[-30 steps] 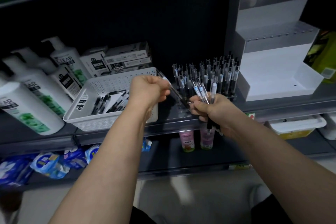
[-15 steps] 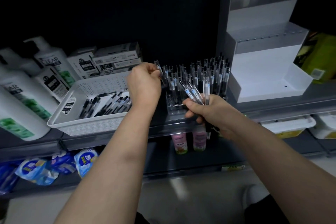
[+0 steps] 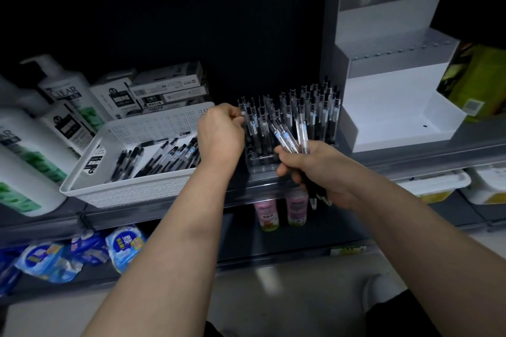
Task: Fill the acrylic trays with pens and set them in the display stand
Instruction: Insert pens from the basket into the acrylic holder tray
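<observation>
A clear acrylic tray (image 3: 258,165) stands on the shelf, with several pens (image 3: 309,107) upright in it. My left hand (image 3: 219,135) is at the tray's left side and pinches the top of one pen (image 3: 242,109) standing there. My right hand (image 3: 317,169) grips a small bundle of pens (image 3: 286,137) in front of the tray, tips pointing down below the fist. A white perforated basket (image 3: 142,131) to the left holds several loose pens (image 3: 164,156). The white stepped display stand (image 3: 388,107) sits to the right with no trays in it.
Shampoo bottles (image 3: 35,145) and small boxes (image 3: 164,87) stand at the left of the shelf. A green package (image 3: 476,82) is at the far right. On the lower shelf are pink bottles (image 3: 282,210), blue packets (image 3: 82,254) and white bins (image 3: 432,186).
My left hand has moved from in front of the basket to the tray's left side and stood its pen upright there. My right hand kept its bundle almost still.
</observation>
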